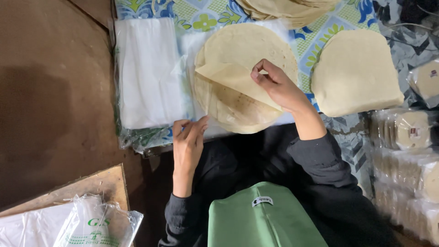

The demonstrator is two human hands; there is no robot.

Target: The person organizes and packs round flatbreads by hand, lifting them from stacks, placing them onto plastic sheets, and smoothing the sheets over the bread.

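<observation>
A stack of round pale flatbreads (pixel 247 45) lies on a clear plastic sheet (pixel 192 45) over a patterned cloth. My right hand (pixel 276 87) pinches the edge of the top flatbread (pixel 233 77) and has folded it back over the stack, baring a speckled one (pixel 238 112) underneath. My left hand (pixel 188 142) rests at the near left edge of the plastic sheet, fingertips touching it, holding nothing I can make out.
A pile of white plastic bags (pixel 148 73) lies left of the stack. A folded flatbread stack (pixel 354 73) sits to the right, another stack (pixel 288 9) at the top. Bagged flatbreads (pixel 411 132) line the right side. A wooden board (pixel 91 185) with bags is lower left.
</observation>
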